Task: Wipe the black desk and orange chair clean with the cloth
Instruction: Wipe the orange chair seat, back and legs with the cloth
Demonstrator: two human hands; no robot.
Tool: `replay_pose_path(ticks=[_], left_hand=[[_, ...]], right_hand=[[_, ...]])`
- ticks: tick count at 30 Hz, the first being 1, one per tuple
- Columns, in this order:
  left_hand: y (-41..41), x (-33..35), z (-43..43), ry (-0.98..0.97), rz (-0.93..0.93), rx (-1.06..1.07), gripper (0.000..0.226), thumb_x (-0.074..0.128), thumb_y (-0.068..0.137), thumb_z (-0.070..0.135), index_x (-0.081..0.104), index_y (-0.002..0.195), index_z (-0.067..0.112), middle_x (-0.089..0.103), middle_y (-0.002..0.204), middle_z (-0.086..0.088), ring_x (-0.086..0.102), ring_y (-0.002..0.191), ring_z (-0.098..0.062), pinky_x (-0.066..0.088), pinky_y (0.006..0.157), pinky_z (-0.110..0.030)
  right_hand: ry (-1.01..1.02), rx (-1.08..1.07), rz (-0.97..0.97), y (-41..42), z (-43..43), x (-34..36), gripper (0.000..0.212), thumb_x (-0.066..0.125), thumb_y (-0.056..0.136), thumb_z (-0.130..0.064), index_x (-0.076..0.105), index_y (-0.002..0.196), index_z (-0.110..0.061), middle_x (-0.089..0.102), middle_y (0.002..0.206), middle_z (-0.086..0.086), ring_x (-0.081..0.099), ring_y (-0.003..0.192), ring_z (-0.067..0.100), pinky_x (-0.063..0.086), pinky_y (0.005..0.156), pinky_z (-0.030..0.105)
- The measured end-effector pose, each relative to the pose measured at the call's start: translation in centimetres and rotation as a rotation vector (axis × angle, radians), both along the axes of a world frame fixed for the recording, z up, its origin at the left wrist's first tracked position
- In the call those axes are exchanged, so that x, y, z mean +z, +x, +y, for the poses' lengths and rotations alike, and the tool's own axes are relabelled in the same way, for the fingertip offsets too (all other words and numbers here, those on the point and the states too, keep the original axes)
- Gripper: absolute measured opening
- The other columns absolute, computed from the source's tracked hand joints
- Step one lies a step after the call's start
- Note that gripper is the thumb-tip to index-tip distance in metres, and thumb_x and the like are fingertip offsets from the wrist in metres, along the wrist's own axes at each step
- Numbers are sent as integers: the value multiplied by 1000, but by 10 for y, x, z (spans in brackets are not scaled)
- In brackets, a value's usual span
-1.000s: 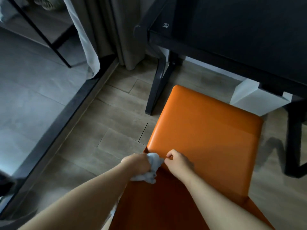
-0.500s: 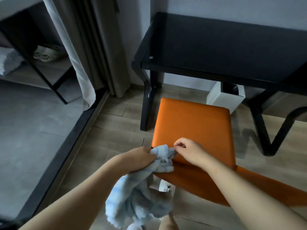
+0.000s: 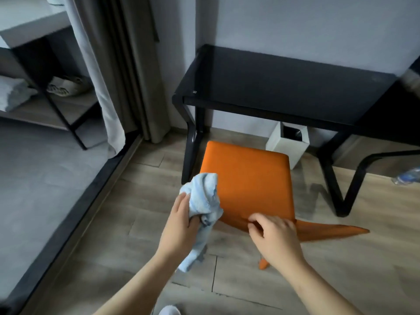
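Under my right hand: my right hand (image 3: 273, 235) covers the chair's (image 3: 247, 185) near edge, fingers curled, grip unclear.
Floor: wood planks; black desk (image 3: 284, 87) stands against the wall.
Chair: seat runs lengthwise toward the desk.
Cloth: cloth (image 3: 202, 201) at the seat's left edge, bunched in my left hand (image 3: 181, 223), tail hanging.

The chair (image 3: 246, 180) is plain bright orange, the desk (image 3: 284, 87) glossy black on black legs. The cloth (image 3: 203, 196) is pale blue, the waste bin (image 3: 276, 144) white with a dark inside, the curtain (image 3: 141, 64) grey-brown, and the floor (image 3: 141, 223) grey-brown wood-grain planks.
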State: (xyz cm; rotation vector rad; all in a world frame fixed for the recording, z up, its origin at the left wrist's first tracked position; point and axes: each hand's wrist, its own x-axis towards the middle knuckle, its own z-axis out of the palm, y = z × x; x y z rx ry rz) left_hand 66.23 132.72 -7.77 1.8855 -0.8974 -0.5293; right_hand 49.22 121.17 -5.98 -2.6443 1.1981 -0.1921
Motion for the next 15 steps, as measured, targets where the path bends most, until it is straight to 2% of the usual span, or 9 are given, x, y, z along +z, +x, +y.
replay_pose_path(ticks=[2,3,5,7,9,10,11,13,15], left_hand=[[-34,-8,-12,3,-4,141,49,44,91,3,42,134,26,34,144,6,45,118,-7,42,92,-25],[-53,-9,-20,22,35,235,54,42,94,6,31,144,23,20,153,8,40,123,-10,41,96,-28],[-84,-7,-36,13,30,353,59,39,96,7,19,149,25,5,150,21,33,125,-6,38,91,-24],[-104,-11,-46,81,-152,304,58,40,94,5,25,147,23,9,153,14,17,140,-18,34,101,-32],[-119,-16,-50,188,-297,205,59,46,90,3,30,146,16,17,156,-1,1,145,-29,14,116,-44],[-128,-14,-52,215,-364,140,61,51,86,0,33,144,11,23,154,-7,4,145,-33,7,118,-45],[-139,-11,-54,222,-425,55,63,59,80,-3,41,139,5,34,149,-12,15,142,-39,9,117,-47],[-155,-9,-54,200,-540,-111,61,71,68,-4,55,126,0,54,132,-18,40,129,-45,31,107,-56],[-146,-9,-50,185,-624,-163,58,72,71,4,56,126,2,56,130,-14,43,128,-42,37,104,-53]], right_hand=[[-57,-45,-62,-22,-5,-5,18,76,75,-17,73,92,-19,72,83,-5,67,85,23,42,82,40],[-75,-72,-89,-35,-7,-8,25,82,67,-12,73,91,-16,73,83,-2,68,84,25,45,81,43],[-120,-92,-100,-61,-12,-14,39,86,59,-7,72,95,-10,73,90,5,69,92,30,47,86,51],[-157,-100,-87,-83,-17,-18,48,87,54,-6,72,99,-8,71,104,10,65,105,35,44,91,57],[-167,-101,-69,-102,-23,-22,54,87,52,-4,71,103,-6,68,113,15,60,112,38,43,91,60],[-166,-92,-70,-107,-27,-24,56,86,51,-2,70,104,-4,67,115,17,59,114,40,43,90,60],[-149,-81,-78,-110,-29,-26,57,85,52,0,68,106,-1,65,117,18,57,116,41,43,91,60],[-55,-87,-101,-108,-29,-27,57,80,60,1,63,114,3,61,124,20,49,125,41,41,97,56],[-6,-113,-124,-105,-28,-29,55,76,65,-1,60,118,2,58,129,18,43,131,40,37,101,54]])
